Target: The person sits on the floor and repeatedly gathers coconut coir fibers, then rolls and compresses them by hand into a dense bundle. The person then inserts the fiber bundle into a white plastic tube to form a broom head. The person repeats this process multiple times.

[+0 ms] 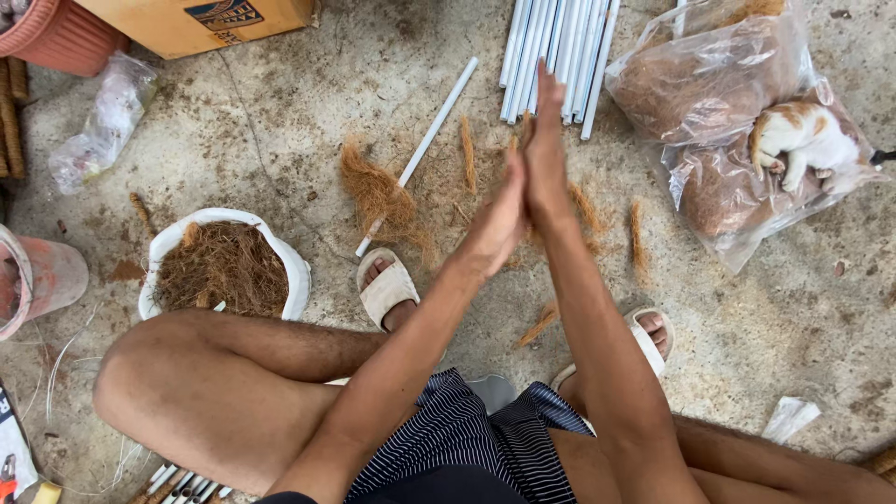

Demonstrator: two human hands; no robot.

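Note:
My left hand (497, 222) and my right hand (546, 149) are raised in front of me, palms pressed flat together, the right one reaching further forward. A thin tuft of brown coir fibre (519, 131) pokes out between them. On the concrete floor below lie a loose clump of coir (378, 196), a single white pipe (425, 140) and several rolled coir strands (637, 238). An open white sack of coir (291, 271) stands by my left knee.
A bundle of white pipes (555, 56) lies at the top. Clear bags of coir (709, 79) sit at the right, with a white and ginger cat (803, 135) lying on one. A cardboard box (201, 23), pink basket (61, 37), pink bucket (37, 280) and plastic bag (98, 126) stand left.

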